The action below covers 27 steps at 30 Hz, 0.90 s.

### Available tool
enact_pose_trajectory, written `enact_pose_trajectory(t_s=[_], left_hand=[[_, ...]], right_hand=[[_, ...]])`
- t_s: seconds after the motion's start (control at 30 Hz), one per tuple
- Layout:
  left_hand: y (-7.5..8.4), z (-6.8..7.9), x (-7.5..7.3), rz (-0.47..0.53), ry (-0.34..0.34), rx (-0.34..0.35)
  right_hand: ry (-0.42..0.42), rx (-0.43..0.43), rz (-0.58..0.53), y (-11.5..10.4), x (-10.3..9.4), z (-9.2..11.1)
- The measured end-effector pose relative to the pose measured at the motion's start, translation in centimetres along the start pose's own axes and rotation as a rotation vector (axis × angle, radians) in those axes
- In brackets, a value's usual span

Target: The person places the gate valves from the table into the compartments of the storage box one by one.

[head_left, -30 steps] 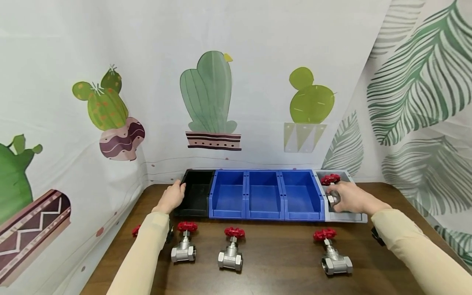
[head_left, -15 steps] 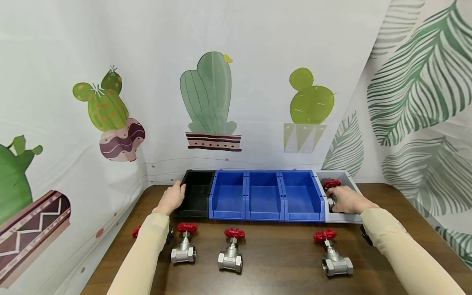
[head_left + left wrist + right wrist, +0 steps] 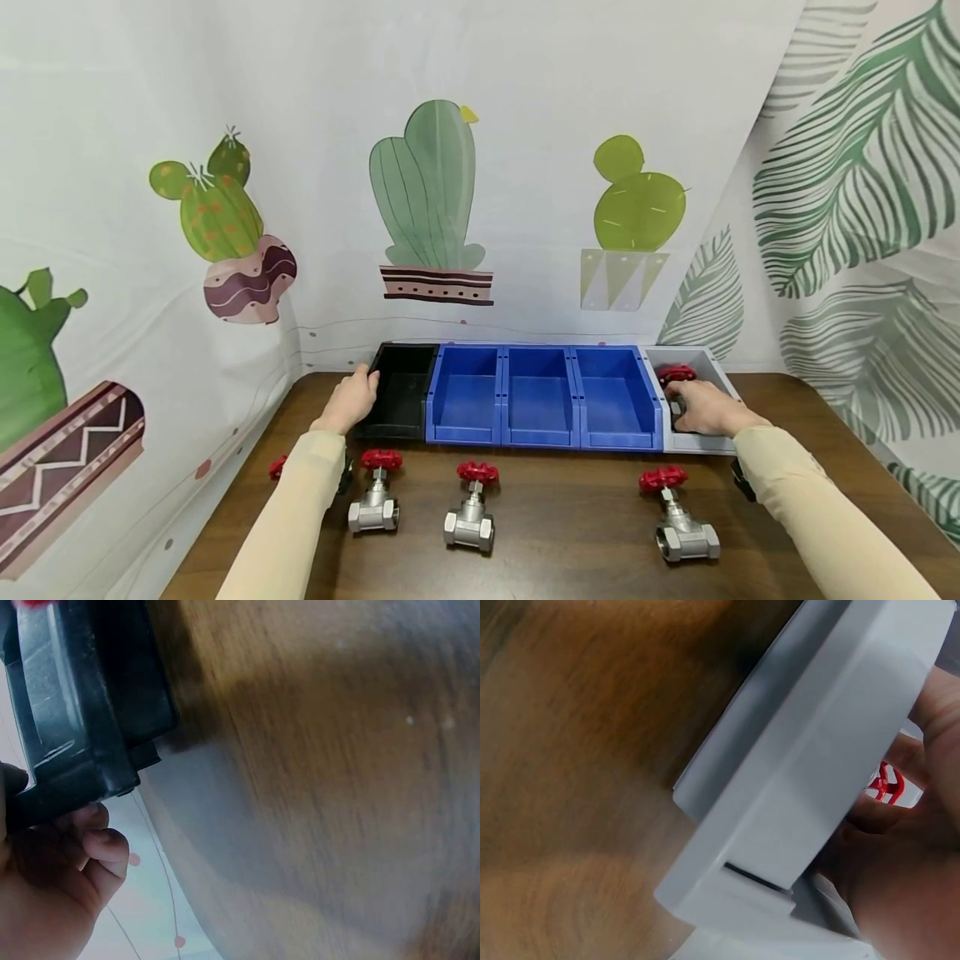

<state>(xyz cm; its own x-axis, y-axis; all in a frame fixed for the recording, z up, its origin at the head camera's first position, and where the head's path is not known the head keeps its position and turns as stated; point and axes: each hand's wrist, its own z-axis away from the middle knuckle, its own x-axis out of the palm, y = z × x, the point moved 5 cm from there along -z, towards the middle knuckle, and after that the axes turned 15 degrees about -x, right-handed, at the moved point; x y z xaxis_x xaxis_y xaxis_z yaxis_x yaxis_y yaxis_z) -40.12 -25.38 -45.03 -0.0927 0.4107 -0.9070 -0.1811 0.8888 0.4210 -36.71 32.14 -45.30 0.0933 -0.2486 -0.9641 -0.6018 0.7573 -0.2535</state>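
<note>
The red-wheeled metal valve [image 3: 677, 374] my right hand [image 3: 702, 407] grips is inside the grey plastic bin [image 3: 693, 444]; my left hand [image 3: 352, 401] holds the black bin [image 3: 407, 402]; several near valves [image 3: 469, 528] remain.

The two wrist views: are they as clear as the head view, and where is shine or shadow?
Head view: valves crisp, faint shine on the table; left wrist view: softer, bright streaks on the black bin, shadow across the table; right wrist view: also soft, dark shadow beside the gray bin.
</note>
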Motion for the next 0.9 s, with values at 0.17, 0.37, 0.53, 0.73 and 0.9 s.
enact_pose_trajectory(t_s=[0.17,0.37,0.53,0.73,0.9], left_hand=[[0.0,0.1,-0.5,-0.012,0.001,-0.002],[-0.2,0.1,-0.6,-0.015,0.005,-0.003],[-0.5,0.0,-0.3,-0.010,-0.028,-0.009],[-0.4,0.0,-0.1,-0.008,-0.051,-0.010],[-0.3,-0.2,0.4,-0.010,-0.054,-0.010]], right_hand=[[0.028,-0.016,-0.009,-0.8,-0.1,0.1],[0.016,-0.027,-0.003,-1.5,-0.3,0.2],[-0.002,-0.023,-0.032,-2.7,-1.3,0.8],[0.054,-0.072,-0.053,-5.0,-2.9,1.7],[0.144,-0.167,-0.016,-7.4,-4.5,3.2]])
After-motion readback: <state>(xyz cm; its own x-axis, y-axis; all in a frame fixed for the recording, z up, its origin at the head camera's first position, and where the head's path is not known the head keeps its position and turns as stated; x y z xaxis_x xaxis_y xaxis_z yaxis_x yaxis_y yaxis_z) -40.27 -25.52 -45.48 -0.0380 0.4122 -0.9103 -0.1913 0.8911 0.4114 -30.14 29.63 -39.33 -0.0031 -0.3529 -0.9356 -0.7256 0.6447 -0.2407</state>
